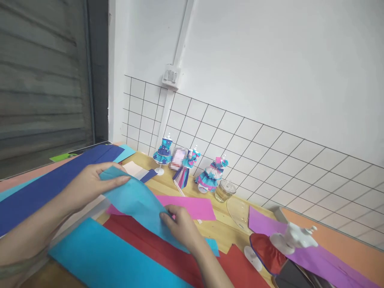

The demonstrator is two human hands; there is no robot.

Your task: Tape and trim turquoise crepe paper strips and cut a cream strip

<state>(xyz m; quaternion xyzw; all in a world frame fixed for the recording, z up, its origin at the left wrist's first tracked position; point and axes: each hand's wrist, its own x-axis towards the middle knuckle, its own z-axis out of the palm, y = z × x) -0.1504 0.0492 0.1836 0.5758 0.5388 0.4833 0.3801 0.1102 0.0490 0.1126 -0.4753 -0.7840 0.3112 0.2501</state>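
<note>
A thin light-blue sheet (pixel 141 200) stretches between my two hands above the table. My left hand (pixel 102 180) pinches its upper left part, thumb on top. Farther right, my right hand (pixel 180 224) grips the same sheet along its right part, thumb and fingers closed on it. Below lie a larger blue sheet (pixel 111 256) and a red sheet (pixel 162 250). A pink sheet (pixel 192 207) rests just beyond my right hand. Part of the held sheet is hidden under my right hand and forearm.
Small dress forms in blue and pink (pixel 162 154) stand at the back, beside a glass cup (pixel 225 191). A white form with a red skirt (pixel 268 254) lies at the right, near purple sheets (pixel 324 260). Dark blue sheets (pixel 69 176) cover the left. A wire grid lines the wall.
</note>
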